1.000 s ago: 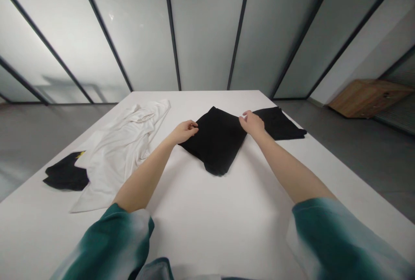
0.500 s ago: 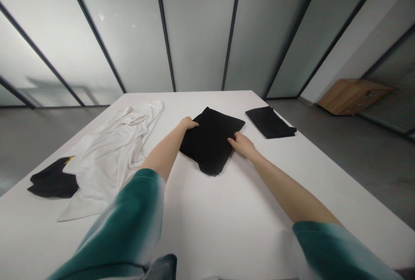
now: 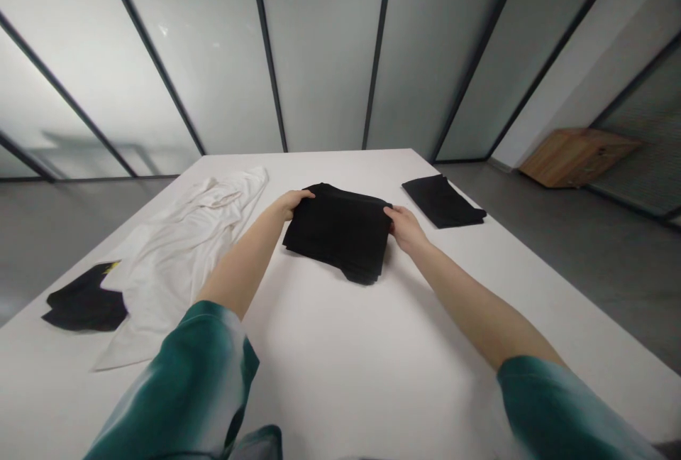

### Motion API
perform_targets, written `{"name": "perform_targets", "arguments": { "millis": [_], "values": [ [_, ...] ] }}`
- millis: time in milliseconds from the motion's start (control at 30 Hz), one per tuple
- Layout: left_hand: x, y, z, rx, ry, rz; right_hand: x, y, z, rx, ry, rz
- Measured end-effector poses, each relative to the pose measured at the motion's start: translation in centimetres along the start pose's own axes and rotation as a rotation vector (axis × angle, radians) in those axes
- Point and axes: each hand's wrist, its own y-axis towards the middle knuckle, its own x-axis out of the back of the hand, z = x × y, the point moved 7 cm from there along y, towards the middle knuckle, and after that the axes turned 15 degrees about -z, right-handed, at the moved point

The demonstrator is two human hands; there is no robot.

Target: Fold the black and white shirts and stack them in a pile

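A folded black garment (image 3: 340,233) is held at the middle of the white table (image 3: 383,353); its exact kind does not show. My left hand (image 3: 294,203) grips its upper left edge, thumb on top. On the opposite side, my right hand (image 3: 405,227) pinches the upper right edge between thumb and fingers. Several layers show along the near edge, and a small flap droops at its lower right. The fingers beneath the cloth are hidden.
A second folded black garment (image 3: 444,201) lies at the table's right. To the left spreads a rumpled white cloth (image 3: 181,261), partly over another black cloth (image 3: 88,300) with a yellow mark. A wooden cabinet (image 3: 577,157) stands beyond, near frosted glass panels (image 3: 324,48).
The black garment has turned from a diamond-like angle to lie nearly square to me. My right hand moved down its side, then up to the upper right edge; both hands now grip it.
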Motion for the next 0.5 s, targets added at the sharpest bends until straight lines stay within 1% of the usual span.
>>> {"name": "perform_targets", "arguments": {
  "millis": [100, 167, 233, 300, 367, 433, 467, 500],
  "values": [
    [1.1, -0.5, -2.3, -0.099, -0.137, -0.05, -0.7, 2.2, 1.7, 0.151, -0.015, -0.064],
    [1.9, -0.5, -4.7, -0.238, -0.18, -0.137, -1.8, 3.9, 3.6, 0.277, -0.072, -0.077],
    [2.5, -0.5, -7.4, -0.403, -0.194, -0.195, -3.2, 5.7, 6.1, 0.391, -0.116, -0.074],
    [2.6, -0.6, -9.9, -0.561, -0.189, -0.188, -4.6, 7.1, 8.9, 0.496, -0.128, -0.036],
    [2.5, -1.0, -11.7, -0.715, -0.178, -0.149, -5.8, 7.8, 11.3, 0.601, -0.122, 0.039],
    [2.8, -1.9, -12.2, -0.849, -0.168, -0.119, -6.2, 7.7, 12.3, 0.683, -0.122, 0.102],
    [3.0, -2.5, -11.7, -0.894, -0.159, -0.103, -6.0, 7.2, 12.1, 0.711, -0.131, 0.119],
    [3.2, -3.1, -10.8, -0.916, -0.141, -0.086, -5.5, 6.6, 11.5, 0.73, -0.15, 0.128]
  ]
}}
